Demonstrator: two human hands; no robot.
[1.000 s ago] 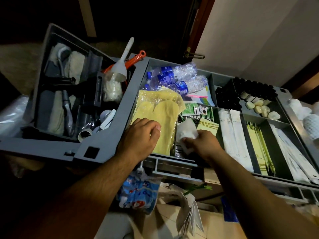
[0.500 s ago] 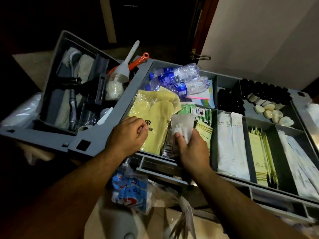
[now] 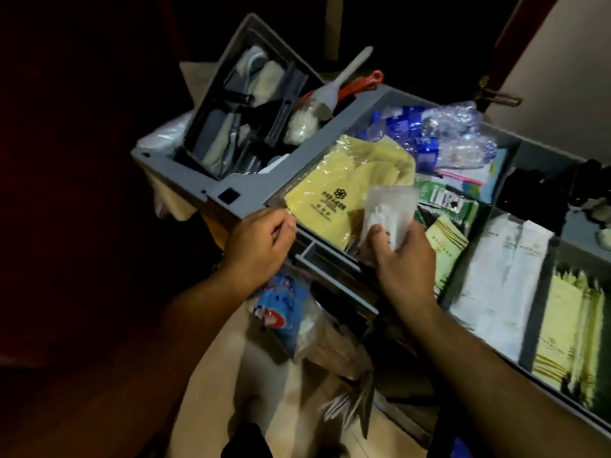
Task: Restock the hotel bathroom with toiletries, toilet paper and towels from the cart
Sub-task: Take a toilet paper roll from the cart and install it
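The grey cart tray (image 3: 261,185) holds toiletries in compartments. My right hand (image 3: 401,259) grips a small clear sachet (image 3: 390,209) with a white item inside, lifted just above the tray's front edge. My left hand (image 3: 261,239) hovers at the tray's front left rim with its fingers curled; I cannot see anything in it. Yellow packaged bags (image 3: 337,190) lie between the two hands. White sachets (image 3: 502,269) and yellow sachets (image 3: 568,328) fill compartments to the right. Green and yellow packets (image 3: 446,226) lie right of the held sachet.
Water bottles (image 3: 443,133) lie at the tray's back. A side caddy (image 3: 244,127) at the left holds cloths, a white brush (image 3: 334,90) and an orange-handled tool (image 3: 360,85). A blue printed bag (image 3: 284,309) hangs below the tray. A door frame and wall stand at the far right.
My right hand has lifted the clear sachet out of the tray and drawn it back. My left hand has pulled off the yellow bags to the tray's rim. The view has swung right.
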